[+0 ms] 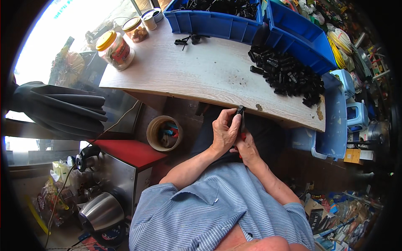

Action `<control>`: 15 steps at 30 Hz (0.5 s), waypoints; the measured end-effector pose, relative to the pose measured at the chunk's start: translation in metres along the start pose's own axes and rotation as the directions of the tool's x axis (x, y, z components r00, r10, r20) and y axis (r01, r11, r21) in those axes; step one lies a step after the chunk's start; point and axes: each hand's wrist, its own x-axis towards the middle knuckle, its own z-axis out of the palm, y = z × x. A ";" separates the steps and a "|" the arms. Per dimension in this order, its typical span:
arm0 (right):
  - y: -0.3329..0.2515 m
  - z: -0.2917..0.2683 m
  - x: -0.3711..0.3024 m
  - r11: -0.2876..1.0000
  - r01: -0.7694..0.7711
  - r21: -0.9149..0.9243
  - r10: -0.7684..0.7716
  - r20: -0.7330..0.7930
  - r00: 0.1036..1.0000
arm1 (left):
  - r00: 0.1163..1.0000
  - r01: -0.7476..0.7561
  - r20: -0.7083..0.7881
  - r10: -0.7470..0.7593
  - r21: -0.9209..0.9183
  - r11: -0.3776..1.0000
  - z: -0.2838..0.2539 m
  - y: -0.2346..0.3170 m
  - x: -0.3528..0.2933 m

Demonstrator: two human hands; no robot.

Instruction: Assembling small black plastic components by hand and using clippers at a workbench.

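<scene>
My left hand (225, 131) pinches a small black plastic part (240, 109) between thumb and fingers, just off the table's front edge. Close against it and slightly lower, my right hand (248, 150) is wrapped round a red-handled tool (243, 136). Its dark upper end rises beside my left thumb; it looks like pliers, but the fingers hide most of it. On the table's right side lies a heap of similar black plastic parts (289, 73). A few thin black pieces (188, 40) lie apart from it near the back.
Across the pale wooden table (176, 75) stand a blue crate (213, 26) of black parts and another blue crate (297, 37). Lidded jars (119, 54) occupy the left corner. Below are a round bucket (151, 140) holding scraps, a red-topped cabinet (125, 151) and a steel kettle (102, 211).
</scene>
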 end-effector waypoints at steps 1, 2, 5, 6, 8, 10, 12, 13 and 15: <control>0.000 0.001 0.000 1.000 0.008 0.022 -0.008 -0.014 1.000 | 1.000 0.004 0.001 -0.004 -0.016 1.000 0.000 0.001 0.000; -0.001 0.001 -0.001 1.000 0.008 0.022 -0.008 -0.015 1.000 | 1.000 0.005 0.001 -0.005 -0.017 1.000 0.001 0.001 -0.001; -0.003 -0.001 -0.002 0.996 -0.008 0.092 0.004 0.034 0.999 | 0.999 -0.040 0.006 0.040 0.022 0.999 0.003 0.002 -0.003; -0.002 -0.002 -0.001 0.993 -0.024 0.117 0.018 0.048 0.999 | 0.999 -0.037 0.019 0.037 0.027 0.999 0.004 0.001 -0.003; 0.002 -0.004 0.003 0.990 -0.024 0.140 0.018 0.042 0.999 | 0.998 -0.046 0.048 0.045 0.018 0.999 0.006 0.001 -0.001; 0.008 -0.003 0.002 0.985 -0.046 0.164 0.044 0.017 0.999 | 0.995 -0.101 0.035 0.098 0.091 0.991 0.007 0.001 0.001; 0.004 -0.005 0.000 0.977 -0.049 0.206 0.048 0.012 0.999 | 0.989 -0.137 0.067 0.128 0.152 0.979 0.007 0.004 0.006; 0.000 -0.005 -0.001 0.967 -0.065 0.245 0.058 0.033 0.998 | 0.988 -0.141 0.085 0.128 0.180 0.973 0.007 0.007 0.010; -0.002 -0.013 -0.001 0.965 -0.032 0.260 0.023 0.035 0.999 | 0.979 -0.193 0.114 0.171 0.219 0.956 0.014 0.014 0.018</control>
